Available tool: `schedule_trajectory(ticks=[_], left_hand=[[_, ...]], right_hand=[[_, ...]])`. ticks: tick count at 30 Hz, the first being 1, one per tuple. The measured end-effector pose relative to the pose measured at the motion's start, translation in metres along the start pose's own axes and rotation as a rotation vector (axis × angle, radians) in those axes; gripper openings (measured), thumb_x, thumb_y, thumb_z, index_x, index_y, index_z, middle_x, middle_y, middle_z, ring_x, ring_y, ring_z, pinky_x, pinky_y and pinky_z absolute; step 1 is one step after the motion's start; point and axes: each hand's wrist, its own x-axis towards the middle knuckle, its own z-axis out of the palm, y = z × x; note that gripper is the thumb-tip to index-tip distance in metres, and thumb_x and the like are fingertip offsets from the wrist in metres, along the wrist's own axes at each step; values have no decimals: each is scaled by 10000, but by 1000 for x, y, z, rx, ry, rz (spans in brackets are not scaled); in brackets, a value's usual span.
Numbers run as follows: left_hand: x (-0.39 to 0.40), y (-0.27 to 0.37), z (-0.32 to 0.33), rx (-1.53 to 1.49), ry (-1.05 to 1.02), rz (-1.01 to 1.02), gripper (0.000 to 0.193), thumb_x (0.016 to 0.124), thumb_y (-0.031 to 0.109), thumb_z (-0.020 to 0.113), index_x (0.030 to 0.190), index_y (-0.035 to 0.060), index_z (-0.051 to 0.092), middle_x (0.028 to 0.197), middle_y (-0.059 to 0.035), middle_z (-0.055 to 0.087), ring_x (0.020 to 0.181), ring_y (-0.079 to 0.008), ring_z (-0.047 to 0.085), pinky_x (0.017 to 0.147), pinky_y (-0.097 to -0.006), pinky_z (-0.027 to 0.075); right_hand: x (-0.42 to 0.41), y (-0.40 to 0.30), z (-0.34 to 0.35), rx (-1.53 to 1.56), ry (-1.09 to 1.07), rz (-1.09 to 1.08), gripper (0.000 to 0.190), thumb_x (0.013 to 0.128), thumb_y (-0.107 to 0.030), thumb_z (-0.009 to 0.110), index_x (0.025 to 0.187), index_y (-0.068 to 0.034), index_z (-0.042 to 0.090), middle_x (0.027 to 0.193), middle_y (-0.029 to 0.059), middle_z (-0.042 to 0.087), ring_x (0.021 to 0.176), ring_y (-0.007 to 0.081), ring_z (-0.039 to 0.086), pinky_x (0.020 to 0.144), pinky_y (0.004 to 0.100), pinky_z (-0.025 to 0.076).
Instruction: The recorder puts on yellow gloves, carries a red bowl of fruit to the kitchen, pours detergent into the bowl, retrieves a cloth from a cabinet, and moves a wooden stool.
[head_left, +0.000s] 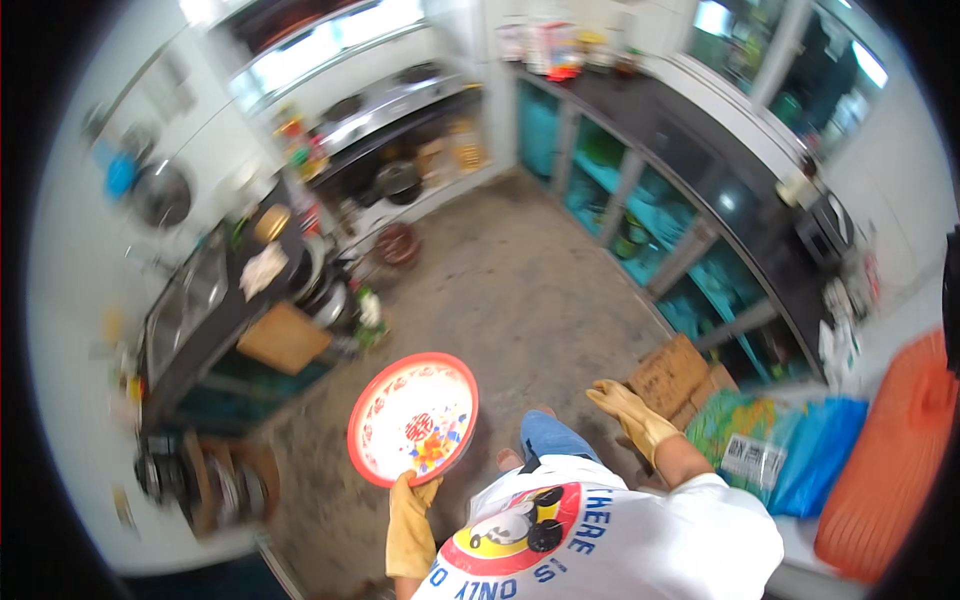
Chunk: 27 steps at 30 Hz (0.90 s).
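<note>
My left hand (411, 517), in a yellow rubber glove, grips the near rim of a round enamel basin (405, 382). The basin is white inside with a red rim and a printed pattern of flowers and a red emblem. It is tilted so its inside faces me, and nothing shows in it. My right hand (626, 409), gloved the same way, hangs out to the right with its fingers extended and nothing in it. Beyond its fingertips is the concrete floor (510, 300), and cardboard (671, 375) lies just past it.
A sink (187, 300) and dark counter stand at left, with a cutting board (285, 337) leaning below. Ahead are a gas stove (390, 101) and a brown basket (397, 244). Glass-door cabinets (645, 210) line the right, near plastic bags (817, 450) and an orange object (892, 457).
</note>
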Motion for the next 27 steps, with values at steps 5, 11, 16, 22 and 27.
schedule_trajectory(ticks=[5,11,16,22,27], left_hand=[[44,65,90,136,3,-125,392,922,183,488,1209,-77,547,1049,-262,687,861,-411,708,712,-475,634],[53,112,183,179,3,-198,399,931,190,476,1236,-56,550,1138,-249,674,982,-441,685,782,-503,630],[83,145,255,232,-30,-242,382,950,200,471,1241,-32,559,1134,-219,684,1016,-421,681,782,-466,638],[105,163,323,279,-76,-263,379,935,169,489,1252,-25,559,1157,-196,690,997,-372,698,795,-459,632],[121,185,374,356,-98,-222,351,919,202,507,1118,-78,574,792,-150,660,584,-269,616,542,-360,577]], right_hand=[[51,-21,-11,197,0,156,655,940,-465,588,1380,16,523,1326,225,612,1200,328,618,994,380,486],[107,-10,-8,126,42,320,648,931,-498,580,1378,-31,541,1344,213,603,1265,334,573,1044,420,455],[102,18,-15,251,72,402,670,930,-537,533,1392,-51,532,1402,190,559,1292,358,539,1091,421,414],[90,23,-18,382,141,459,608,943,-481,547,1343,-24,572,1362,185,591,1276,338,553,1065,400,429],[87,-14,-24,427,177,534,563,939,-433,570,1300,-2,604,1286,207,636,1223,329,593,1014,377,458]])
